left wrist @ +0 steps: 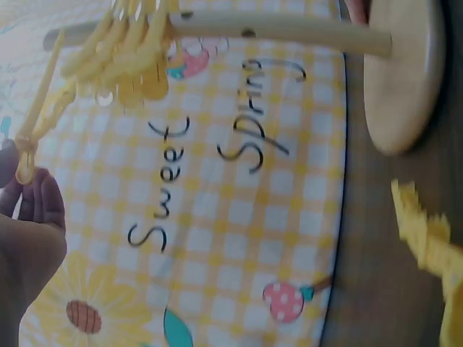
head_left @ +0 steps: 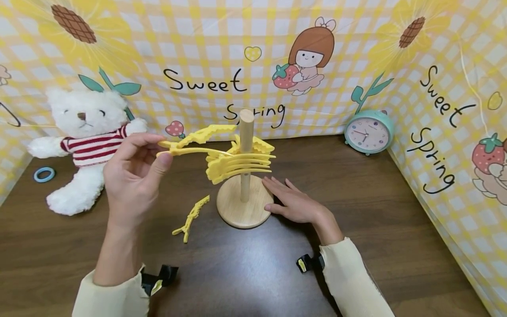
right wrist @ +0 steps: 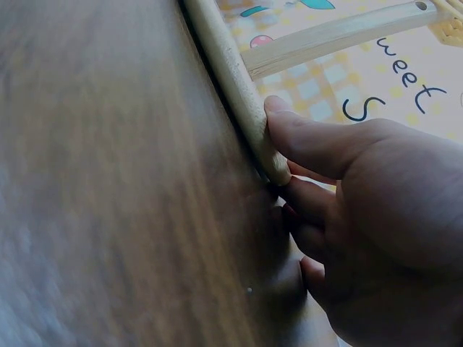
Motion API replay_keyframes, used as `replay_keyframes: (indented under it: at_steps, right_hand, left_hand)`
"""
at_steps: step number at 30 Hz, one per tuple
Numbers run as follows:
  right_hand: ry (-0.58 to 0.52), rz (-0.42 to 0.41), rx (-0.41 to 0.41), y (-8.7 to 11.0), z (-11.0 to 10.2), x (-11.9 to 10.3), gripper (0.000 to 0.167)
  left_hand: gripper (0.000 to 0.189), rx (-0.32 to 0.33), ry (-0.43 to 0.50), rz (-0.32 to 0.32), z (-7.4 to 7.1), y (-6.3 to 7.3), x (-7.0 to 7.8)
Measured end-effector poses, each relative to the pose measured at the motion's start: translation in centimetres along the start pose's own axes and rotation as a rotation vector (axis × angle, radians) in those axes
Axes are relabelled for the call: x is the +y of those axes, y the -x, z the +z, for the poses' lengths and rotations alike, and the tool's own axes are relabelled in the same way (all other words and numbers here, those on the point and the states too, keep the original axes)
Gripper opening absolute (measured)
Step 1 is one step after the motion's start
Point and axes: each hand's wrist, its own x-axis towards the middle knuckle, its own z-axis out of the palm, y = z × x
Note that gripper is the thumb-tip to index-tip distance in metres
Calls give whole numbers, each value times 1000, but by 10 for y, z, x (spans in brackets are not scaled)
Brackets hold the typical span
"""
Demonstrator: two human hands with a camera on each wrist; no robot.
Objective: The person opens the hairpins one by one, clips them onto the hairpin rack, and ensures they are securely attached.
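In the head view, my left hand pinches the handle end of a yellow alligator hair clip between thumb and fingers. The clip's jaws are spread, their tips pointing at the post of a round-based wooden stand. Several more yellow hair clips grip the post just below, stacked closely. My right hand holds the rim of the stand's base; in the right wrist view the thumb lies on its top and the fingers are at its edge. Another yellow hair clip lies loose on the table, left of the base.
A white teddy bear in a striped shirt sits at the back left, beside a blue ring. A green alarm clock stands at the back right. Yellow checked cloth hangs behind and along the sides of the brown table.
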Motion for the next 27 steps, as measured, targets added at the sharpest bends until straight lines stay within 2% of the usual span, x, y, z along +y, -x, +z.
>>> replay_keyframes:
  at_steps: [4,9,15,21,27]
  right_hand:
    - [4,3,1,-1,0,0,72]
    - [5,8,-2,-1,0,0,73]
    - [3,10,1,0,0,1,73]
    - [1,9,4,0,0,0,72]
    - [4,14,3,-1,0,1,72]
  left_hand:
    - [27,13,2,-14,11,1,-1]
    - [24,24,-43,-3,23,2,-4]
    - [20,-7,-72,15,35,3,-7]
    - [34,-29,-96,60,44,2,-13]
    - [23,-38,-149,44,50,4,-16]
